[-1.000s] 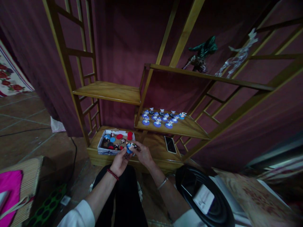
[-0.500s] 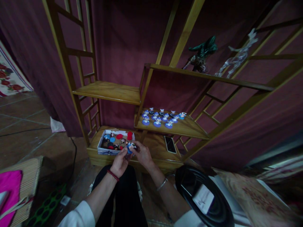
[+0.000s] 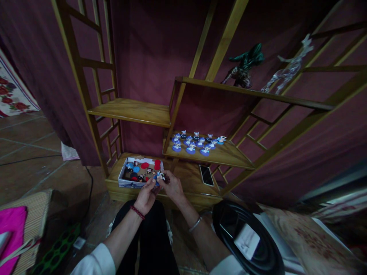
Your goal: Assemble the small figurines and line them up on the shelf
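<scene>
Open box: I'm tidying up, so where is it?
In the head view, the open box sits left of centre on the bottom shelf, just beyond the left hand.

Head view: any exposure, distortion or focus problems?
Head view: dim overall, the purple curtain darkest up top; head view: wide-angle stretch, left shelf post leaning outward; head view: held figurine small and soft, fine detail unreadable; head view: patterned sheet smeared near the right edge.
</scene>
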Demonstrator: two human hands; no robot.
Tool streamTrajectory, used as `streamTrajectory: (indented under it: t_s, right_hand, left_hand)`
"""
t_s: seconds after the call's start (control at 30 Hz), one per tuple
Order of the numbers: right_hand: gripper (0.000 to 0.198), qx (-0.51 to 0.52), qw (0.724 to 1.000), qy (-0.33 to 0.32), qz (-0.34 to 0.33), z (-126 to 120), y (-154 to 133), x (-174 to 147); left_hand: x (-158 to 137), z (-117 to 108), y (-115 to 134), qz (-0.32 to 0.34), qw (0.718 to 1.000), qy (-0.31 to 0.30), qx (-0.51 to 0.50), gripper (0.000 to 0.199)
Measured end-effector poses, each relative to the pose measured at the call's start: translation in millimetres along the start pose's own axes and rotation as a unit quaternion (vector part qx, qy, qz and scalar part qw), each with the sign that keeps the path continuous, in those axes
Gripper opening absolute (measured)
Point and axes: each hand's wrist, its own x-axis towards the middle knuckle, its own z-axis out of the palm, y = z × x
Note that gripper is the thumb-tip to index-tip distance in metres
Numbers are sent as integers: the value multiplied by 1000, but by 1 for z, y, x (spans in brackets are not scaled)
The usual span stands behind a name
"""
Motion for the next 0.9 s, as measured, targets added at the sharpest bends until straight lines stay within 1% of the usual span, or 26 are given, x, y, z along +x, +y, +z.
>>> streamTrajectory:
  t_s: [0.33,0.57,0.8,0.9]
  right_hand:
    - [19,8,1000,-4,-5,0,0,1]
    - [19,28,999,-23,-21,-3,-4,1]
    - [24,59,997,-40,-22,-1,2,3]
    - [25,56,997,-42,-16,0,3,4]
  left_hand:
    - [2,-4,0,-3,1000,4,-1,23]
    - [3,-6,1,-4,1000,24,0,15]
    - [5,-7,1,-5,999,52,-15,9]
    - [5,-8,1,-8,998,56,-20,7]
